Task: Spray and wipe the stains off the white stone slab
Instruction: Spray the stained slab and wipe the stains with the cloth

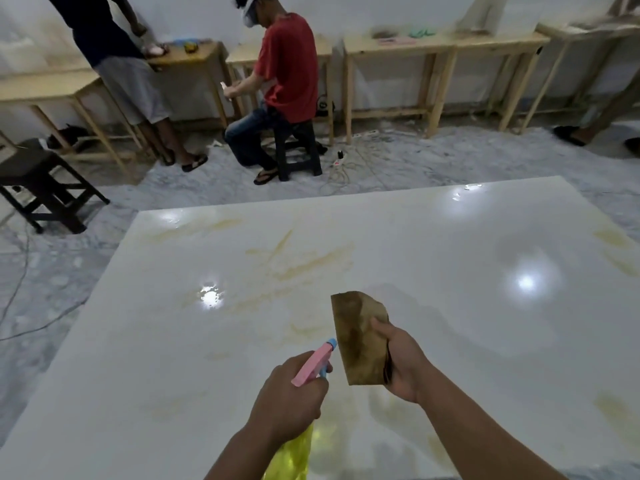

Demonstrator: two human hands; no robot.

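L hand [287, 396] w/ spray bottle [294, 455]

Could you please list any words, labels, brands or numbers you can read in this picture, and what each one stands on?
None can be read.
The spray bottle in the left hand shows no legible label.
The stained cloth in the right hand and the white slab carry no print.
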